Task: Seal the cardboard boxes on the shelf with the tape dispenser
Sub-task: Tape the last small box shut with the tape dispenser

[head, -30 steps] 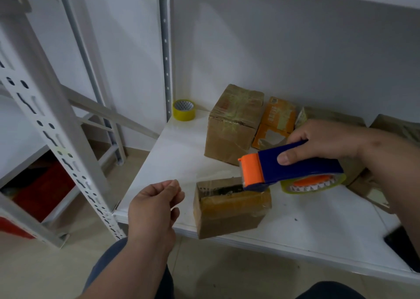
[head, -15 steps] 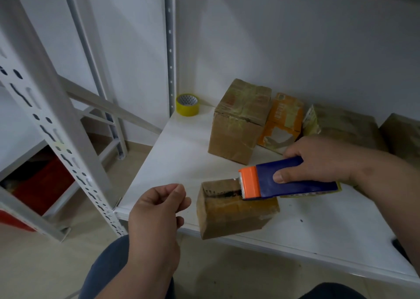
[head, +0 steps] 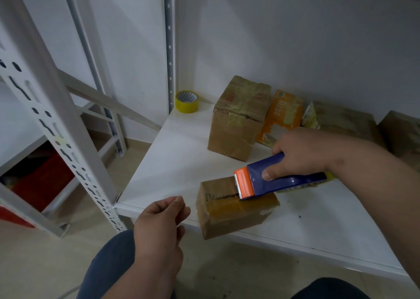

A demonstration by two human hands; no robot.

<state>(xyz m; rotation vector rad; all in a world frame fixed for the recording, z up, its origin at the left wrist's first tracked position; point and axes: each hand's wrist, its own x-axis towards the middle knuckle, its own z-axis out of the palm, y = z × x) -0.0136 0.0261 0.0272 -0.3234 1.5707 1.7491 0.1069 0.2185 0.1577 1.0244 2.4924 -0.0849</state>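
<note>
Since a second ago the tape dispenser point(head: 279, 179) has come down from hovering above the small cardboard box point(head: 234, 205) so its orange blade end now sits right on the box top, touching the seam. Right hand point(head: 302, 153) is wrapped around the blue body, thumb pressed on the near side, so it's clamped on the dispenser. Left hand point(head: 159, 226) has barely shifted: it floats lower centre of the frame, just beside the box's left end but not touching it, fingers loosely curled and holding nothing.

What matters for the next bit, as far as I can judge: the box sits at the front edge of the shelf point(head: 172, 162), a bit right of centre in the frame, with one corner poking over the lip. Its long axis and the dark open seam run left-right, and the dispenser lies along that same line, blade pointing left. The run of tape probably has to follow the seam, and I'd guess the box wants to slide with it. The left hand is the nearer free one, so it looks like the obvious one to pin the box.

Further back toward the upper right there's a bigger box point(head: 238, 119) with more boxes behind it, and a yellow tape roll point(head: 186, 100) sits in the back corner
</note>
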